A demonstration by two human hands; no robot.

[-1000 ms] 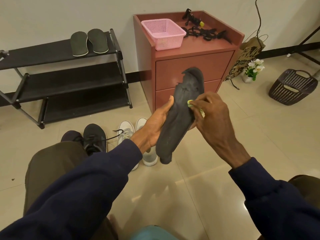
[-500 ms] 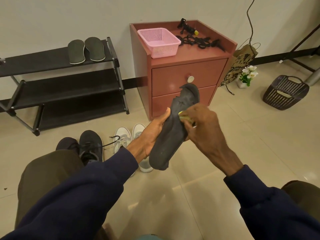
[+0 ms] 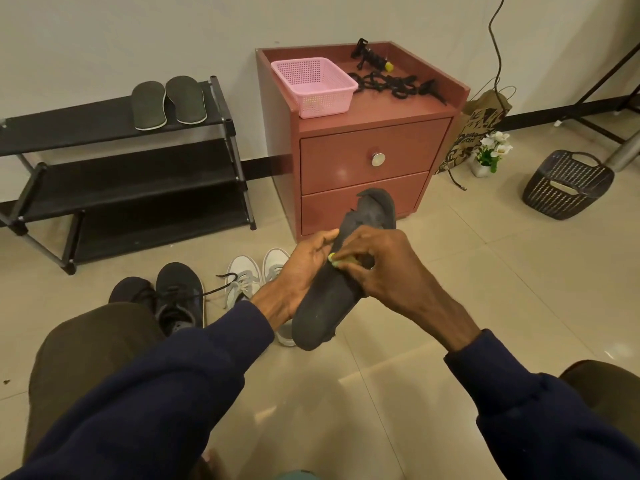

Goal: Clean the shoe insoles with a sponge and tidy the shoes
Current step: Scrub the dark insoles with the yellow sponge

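Since half a second ago the right hand (image 3: 381,265) has slid the sponge (image 3: 333,258) down from the toe end to the left edge of the insole (image 3: 322,313). Its fingers are curled round the yellow-green sponge and press it onto the insole's middle. At centre frame the left hand (image 3: 304,268) grips the insole from its left side, thumb on the edge, and holds it tilted with the toe end up, above the floor (image 3: 433,278).

Behind the hands, black shoes (image 3: 176,296) stand on the tiles left of centre. White shoes (image 3: 242,275) stand just beside them, partly hidden by the left hand and the insole.

Farther back, a red-brown cabinet (image 3: 363,188) stands at the wall, with a pink basket (image 3: 313,86) and tangled black straps (image 3: 391,83) on its top. At left, a black rack (image 3: 121,181) carries two grey insoles (image 3: 149,105) side by side on its top shelf. At right, a paper bag (image 3: 474,133), white flowers (image 3: 490,150) and a dark basket (image 3: 568,185) sit on the floor
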